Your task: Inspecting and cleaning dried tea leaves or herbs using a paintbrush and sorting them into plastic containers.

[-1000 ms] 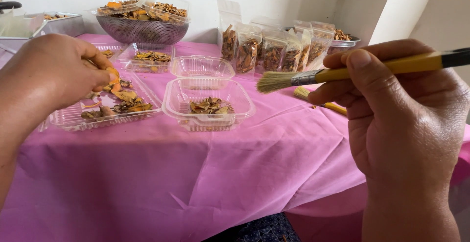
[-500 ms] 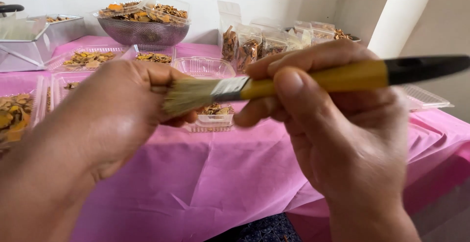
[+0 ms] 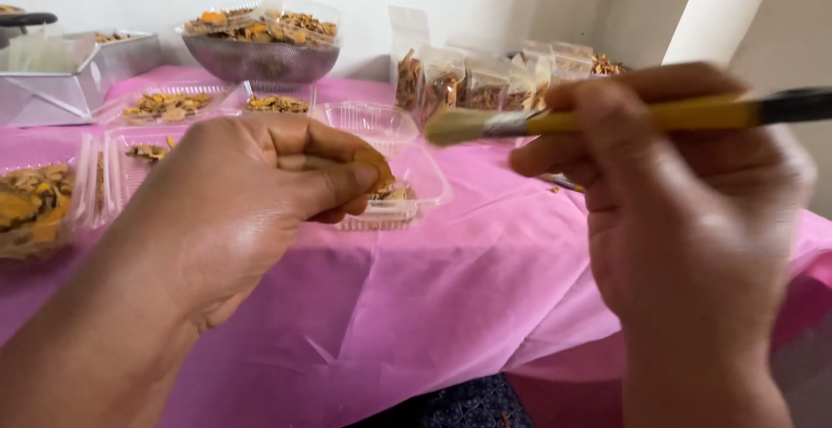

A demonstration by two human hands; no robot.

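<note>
My left hand [image 3: 238,207] is raised over the pink tablecloth [image 3: 451,281] and pinches a small orange-brown dried slice [image 3: 374,165] between thumb and fingers. My right hand [image 3: 685,211] grips a paintbrush [image 3: 598,119] with a yellow handle, black end and pale bristles. The bristles point left, a little above and to the right of the slice. Behind the slice sits an open clear plastic clamshell box [image 3: 407,187] with a few dried pieces in it.
Clear trays of dried orange slices [image 3: 165,106] lie at left. A metal mesh bowl [image 3: 260,57] heaped with slices stands at the back. Small clear bags of slices [image 3: 472,81] line the wall. A metal tray [image 3: 52,90] sits far left.
My left hand came up from the tray holding a slice. The brush met it half a second ago; now the bristles have drawn back to the right, off the slice.
</note>
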